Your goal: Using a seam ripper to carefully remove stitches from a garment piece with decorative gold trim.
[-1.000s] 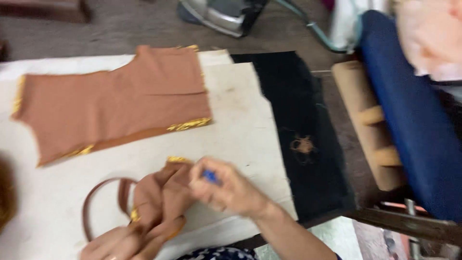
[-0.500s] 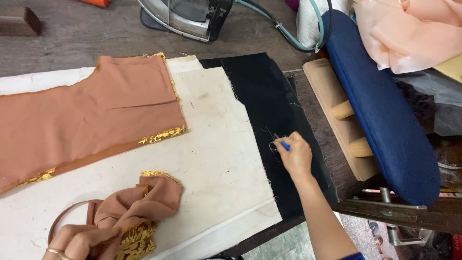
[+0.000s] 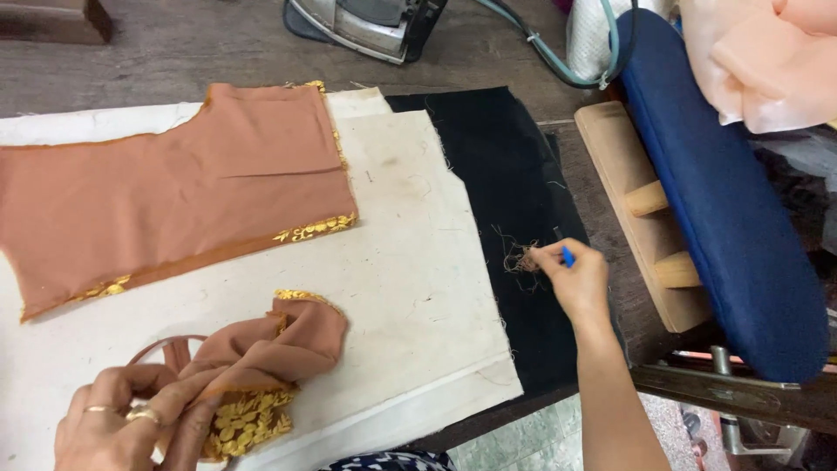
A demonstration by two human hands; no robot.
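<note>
Near the left edge our left hand [image 3: 131, 427] bunches the brown garment [image 3: 261, 362] out of the way, while our right hand [image 3: 575, 279] pinches a small blue tool [image 3: 568, 255] beside loose threads [image 3: 521, 258] on the black cloth [image 3: 506, 174].

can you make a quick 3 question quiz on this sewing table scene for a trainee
1. True or false: the right hand rests on the flat brown fabric piece.
2. What does the left hand grip?
A. the iron
B. the bunched brown garment with gold embroidery
C. the blue padded board
3. Fill in: the clump of loose threads lies on the ___ cloth.

Key: 1 false, it is over the black cloth, pinching a small blue tool; 2 B; 3 black.
</note>
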